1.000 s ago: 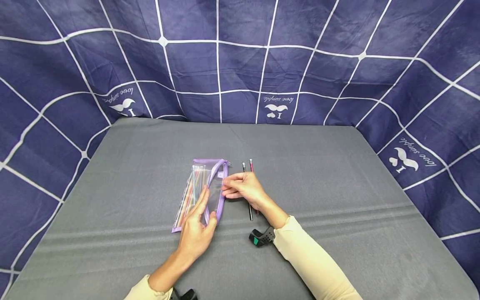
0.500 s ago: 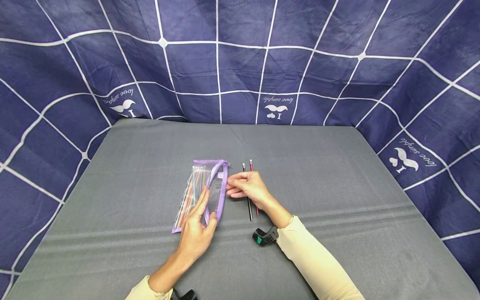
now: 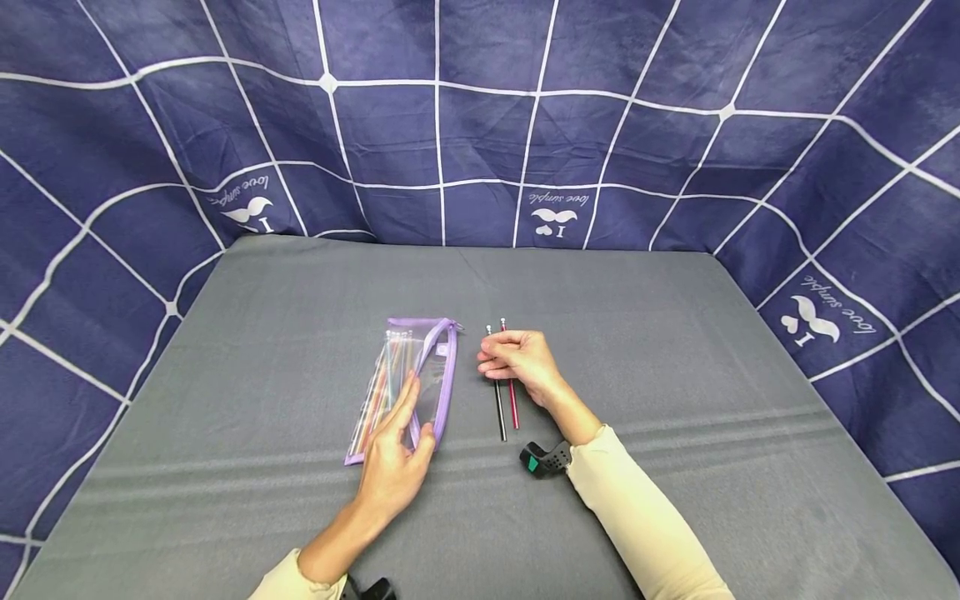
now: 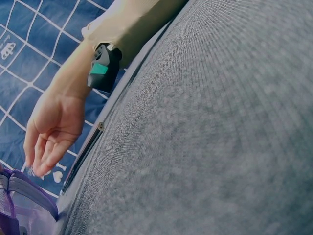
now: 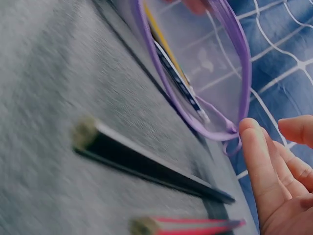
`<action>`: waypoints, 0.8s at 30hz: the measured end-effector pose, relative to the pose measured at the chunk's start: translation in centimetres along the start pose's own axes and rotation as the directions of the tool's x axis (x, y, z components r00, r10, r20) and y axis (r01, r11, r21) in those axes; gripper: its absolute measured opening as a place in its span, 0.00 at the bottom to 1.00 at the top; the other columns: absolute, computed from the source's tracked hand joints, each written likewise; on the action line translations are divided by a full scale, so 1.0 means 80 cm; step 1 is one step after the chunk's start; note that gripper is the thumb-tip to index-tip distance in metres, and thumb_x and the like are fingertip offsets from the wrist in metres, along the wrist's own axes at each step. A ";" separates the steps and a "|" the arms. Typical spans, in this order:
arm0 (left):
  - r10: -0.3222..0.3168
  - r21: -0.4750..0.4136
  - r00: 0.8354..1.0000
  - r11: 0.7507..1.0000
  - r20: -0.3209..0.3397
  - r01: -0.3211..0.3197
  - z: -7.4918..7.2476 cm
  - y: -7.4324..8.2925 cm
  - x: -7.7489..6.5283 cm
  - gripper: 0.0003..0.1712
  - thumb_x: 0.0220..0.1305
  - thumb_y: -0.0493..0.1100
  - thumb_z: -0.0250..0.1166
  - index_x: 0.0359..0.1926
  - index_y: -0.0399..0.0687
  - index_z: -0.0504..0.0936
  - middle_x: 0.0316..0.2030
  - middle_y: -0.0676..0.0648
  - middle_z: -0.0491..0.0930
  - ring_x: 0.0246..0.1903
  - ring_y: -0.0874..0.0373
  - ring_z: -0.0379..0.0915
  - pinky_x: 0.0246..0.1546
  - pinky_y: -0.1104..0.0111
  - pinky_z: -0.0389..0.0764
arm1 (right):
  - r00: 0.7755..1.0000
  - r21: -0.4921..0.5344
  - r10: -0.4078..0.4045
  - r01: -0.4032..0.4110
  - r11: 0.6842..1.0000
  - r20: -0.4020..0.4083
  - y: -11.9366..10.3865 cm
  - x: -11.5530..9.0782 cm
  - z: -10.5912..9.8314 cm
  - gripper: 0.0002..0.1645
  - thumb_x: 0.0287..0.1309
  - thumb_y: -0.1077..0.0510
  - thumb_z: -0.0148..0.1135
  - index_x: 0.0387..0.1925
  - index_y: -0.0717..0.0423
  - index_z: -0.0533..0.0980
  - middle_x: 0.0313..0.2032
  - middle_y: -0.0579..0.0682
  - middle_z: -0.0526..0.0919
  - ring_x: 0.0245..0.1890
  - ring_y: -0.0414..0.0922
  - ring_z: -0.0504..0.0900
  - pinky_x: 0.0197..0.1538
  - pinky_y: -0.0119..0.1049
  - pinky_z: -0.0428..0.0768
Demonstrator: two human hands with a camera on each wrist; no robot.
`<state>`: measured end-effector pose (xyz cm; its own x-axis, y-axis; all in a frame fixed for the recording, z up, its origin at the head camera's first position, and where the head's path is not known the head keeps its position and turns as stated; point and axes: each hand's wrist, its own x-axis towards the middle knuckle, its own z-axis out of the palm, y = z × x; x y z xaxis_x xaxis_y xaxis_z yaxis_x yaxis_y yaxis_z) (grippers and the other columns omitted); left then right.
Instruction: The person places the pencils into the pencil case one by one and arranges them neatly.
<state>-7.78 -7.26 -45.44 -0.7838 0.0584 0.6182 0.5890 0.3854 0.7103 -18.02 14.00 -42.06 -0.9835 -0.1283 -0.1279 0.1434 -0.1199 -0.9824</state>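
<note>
A clear zip pencil case (image 3: pixel 431 392) with purple trim lies on the table, its mouth spread apart. Several pencils (image 3: pixel 381 387) show through it, including a yellow pencil (image 5: pixel 165 36) in the right wrist view. My left hand (image 3: pixel 392 467) rests on the case, fingers straight on one side of the mouth, thumb at the other. Just right of the case, my right hand (image 3: pixel 522 362) hovers with loose fingers and holds nothing. Beneath it lie a black pencil (image 3: pixel 501 417) and a red pencil (image 3: pixel 513 407), side by side; the hand partly covers them.
Grey cloth covers the table (image 3: pixel 660 350). A blue curtain (image 3: pixel 480 125) with white lines stands along the back and sides. A black wrist camera (image 3: pixel 545 459) hangs below the right sleeve.
My right hand has moved right, away from the mouth of the pencil case, to above the black and red pencils. The left hand and the case have stayed put.
</note>
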 end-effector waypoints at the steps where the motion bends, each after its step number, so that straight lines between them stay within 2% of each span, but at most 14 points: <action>1: 0.002 -0.003 1.000 1.000 0.001 -0.001 0.000 0.000 0.000 0.37 0.50 0.22 0.61 0.65 0.24 0.68 0.66 0.31 0.67 0.65 0.41 0.64 0.69 0.71 0.58 | 1.000 -0.003 -0.005 0.005 1.000 -0.012 -0.001 0.001 -0.003 0.21 0.60 0.71 0.59 0.51 0.85 0.71 0.25 0.53 0.86 0.23 0.42 0.86 0.31 0.32 0.85; 10: -0.011 0.005 1.000 1.000 0.002 0.011 0.000 0.000 0.000 0.37 0.50 0.22 0.61 0.65 0.25 0.68 0.66 0.31 0.66 0.65 0.39 0.64 0.69 0.69 0.58 | 0.988 -0.058 0.004 -0.013 0.998 -0.154 -0.003 0.009 -0.032 0.12 0.56 0.73 0.61 0.43 0.78 0.77 0.23 0.53 0.84 0.20 0.41 0.84 0.28 0.31 0.85; 17: -0.019 0.004 1.000 1.000 0.005 0.019 0.001 0.000 0.000 0.37 0.50 0.22 0.62 0.66 0.25 0.68 0.66 0.32 0.66 0.65 0.39 0.63 0.69 0.69 0.57 | 0.981 -0.207 -0.009 -0.032 0.978 -0.193 0.006 0.012 -0.044 0.08 0.54 0.71 0.64 0.36 0.75 0.79 0.27 0.55 0.87 0.18 0.39 0.83 0.24 0.30 0.84; 24: -0.018 0.000 1.000 1.000 0.004 0.018 0.000 0.001 0.000 0.37 0.50 0.22 0.62 0.65 0.25 0.68 0.66 0.31 0.66 0.65 0.39 0.63 0.69 0.68 0.58 | 0.975 -0.317 0.002 -0.075 0.945 -0.224 0.011 0.012 -0.046 0.11 0.48 0.66 0.74 0.30 0.72 0.80 0.18 0.50 0.83 0.14 0.37 0.80 0.22 0.29 0.82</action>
<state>-7.74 -7.22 -45.39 -0.7951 0.0550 0.6039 0.5748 0.3860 0.7215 -19.25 17.40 -43.53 -0.9830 0.0957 -0.1569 0.1740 0.2085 -0.9624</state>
